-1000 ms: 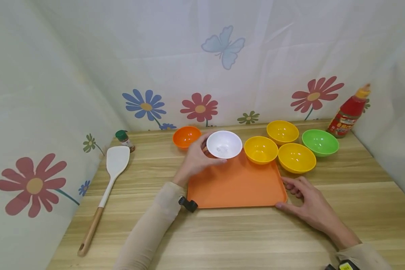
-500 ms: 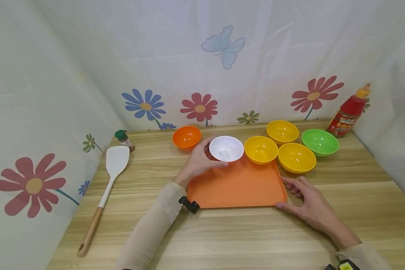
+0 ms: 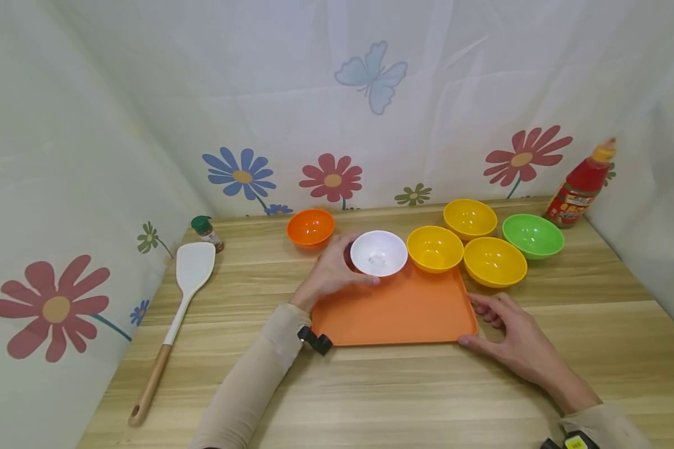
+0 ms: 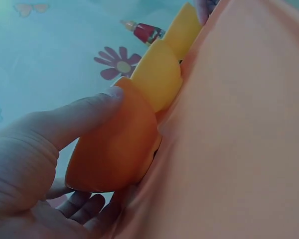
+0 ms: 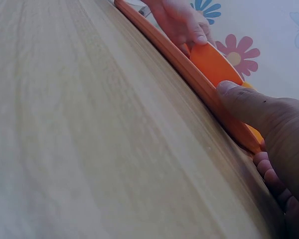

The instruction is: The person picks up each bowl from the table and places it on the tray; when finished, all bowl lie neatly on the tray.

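Observation:
In the head view, my left hand (image 3: 334,269) grips a bowl (image 3: 379,253), white inside, with the thumb along its near side. Its outer wall (image 4: 114,142) shows orange in the left wrist view. The bowl is upright over the back left part of the orange tray (image 3: 404,312), close beside a yellow bowl (image 3: 435,249). Whether its base touches the tray, I cannot tell. My right hand (image 3: 513,340) holds the tray's front right corner, thumb (image 5: 231,92) at the front edge and fingers along the right side.
Two more yellow bowls (image 3: 495,262) and a green bowl (image 3: 533,236) stand right of the tray. An orange bowl (image 3: 311,228) stands behind left. A red sauce bottle (image 3: 580,190) is at back right. A white spatula (image 3: 195,268) and a green-capped spice jar (image 3: 208,233) lie left.
My left hand has moved the white-lined bowl toward me and slightly right, over the tray. My right hand stays at the tray's corner.

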Available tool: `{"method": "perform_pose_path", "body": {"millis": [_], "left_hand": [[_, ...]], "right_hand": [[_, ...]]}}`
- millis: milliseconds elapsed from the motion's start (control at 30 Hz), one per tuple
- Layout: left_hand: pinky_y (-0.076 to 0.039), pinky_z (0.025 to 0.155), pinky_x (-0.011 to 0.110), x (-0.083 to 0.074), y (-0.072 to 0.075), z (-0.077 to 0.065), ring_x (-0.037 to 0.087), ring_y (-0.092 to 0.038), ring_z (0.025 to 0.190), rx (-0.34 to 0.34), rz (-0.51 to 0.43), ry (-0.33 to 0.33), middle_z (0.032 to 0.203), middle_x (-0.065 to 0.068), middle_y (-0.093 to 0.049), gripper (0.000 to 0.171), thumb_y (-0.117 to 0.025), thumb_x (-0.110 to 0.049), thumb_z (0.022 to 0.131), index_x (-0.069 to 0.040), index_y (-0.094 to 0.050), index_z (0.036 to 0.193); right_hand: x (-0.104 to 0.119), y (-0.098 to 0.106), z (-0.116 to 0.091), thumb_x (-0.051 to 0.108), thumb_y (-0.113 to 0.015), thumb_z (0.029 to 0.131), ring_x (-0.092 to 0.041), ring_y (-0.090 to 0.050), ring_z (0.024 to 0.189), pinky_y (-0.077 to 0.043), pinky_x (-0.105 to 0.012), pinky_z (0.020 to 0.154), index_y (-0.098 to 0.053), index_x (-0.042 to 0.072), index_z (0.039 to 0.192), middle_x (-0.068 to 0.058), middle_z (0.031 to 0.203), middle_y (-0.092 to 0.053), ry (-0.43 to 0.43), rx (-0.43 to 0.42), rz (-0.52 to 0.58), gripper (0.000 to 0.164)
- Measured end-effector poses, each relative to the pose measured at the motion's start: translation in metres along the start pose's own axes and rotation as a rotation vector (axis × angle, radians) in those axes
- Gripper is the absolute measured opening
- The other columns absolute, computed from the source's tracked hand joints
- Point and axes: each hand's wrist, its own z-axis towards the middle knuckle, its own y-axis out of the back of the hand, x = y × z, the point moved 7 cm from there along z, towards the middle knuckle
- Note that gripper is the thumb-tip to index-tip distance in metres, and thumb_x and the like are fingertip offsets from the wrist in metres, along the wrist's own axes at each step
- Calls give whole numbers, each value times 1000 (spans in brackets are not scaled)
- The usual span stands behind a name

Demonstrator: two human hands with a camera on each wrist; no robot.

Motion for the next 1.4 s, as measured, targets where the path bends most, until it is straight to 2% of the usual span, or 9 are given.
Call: {"method": "perform_pose_path", "body": {"millis": [200,533,767,967,1067,1200,1400], "left_hand": [[-52,120,53,-8,1,-3,26,-54,131,9,94,5,141,4,-54,106,-107,-41,71,-21,-55,162],[-53,119,51,-19,4,-5,28,-54,133,10,167,-12,145,9,-53,117,-107,-42,71,-14,-46,167],[-53,120,53,-25,9,-7,32,-58,138,11,126,-13,157,13,-52,118,-106,-41,74,-17,-42,170],[-52,121,57,-32,15,-8,33,-60,141,-1,94,-30,163,12,-52,119,-107,-35,75,-24,-40,173],[-53,119,60,-37,20,-10,36,-60,142,-17,81,-37,163,9,-51,116,-106,-33,76,-29,-41,172],[-54,118,62,-44,32,-11,39,-57,143,-40,71,-91,163,9,-51,116,-106,-33,76,-32,-41,172],[-50,122,56,-51,63,-14,31,-51,147,-112,75,-186,164,6,-51,115,-105,-36,77,-28,-42,173]], "right_hand": [[1,-1,-1,58,-91,90,-20,-52,99,-49,-26,83,-64,15,154,-1,117,-59,4,-3,-2,82],[1,0,1,57,-91,90,-20,-51,100,-49,-25,83,-64,14,155,-2,117,-59,-2,4,-1,82],[1,-1,1,57,-92,90,-20,-52,99,-49,-25,84,-64,14,155,-1,117,-59,8,-3,-1,82],[1,-1,1,57,-91,90,-20,-52,100,-49,-26,84,-64,14,155,-1,118,-59,3,2,-4,83],[2,0,1,58,-91,90,-20,-52,100,-49,-26,84,-63,14,155,-2,118,-59,-2,6,-4,83],[2,0,0,58,-91,90,-21,-52,100,-50,-26,84,-63,14,155,-2,118,-59,-4,9,-5,83],[2,0,0,58,-91,90,-21,-52,101,-50,-26,85,-63,14,155,-2,119,-59,-7,12,-4,83]]}}
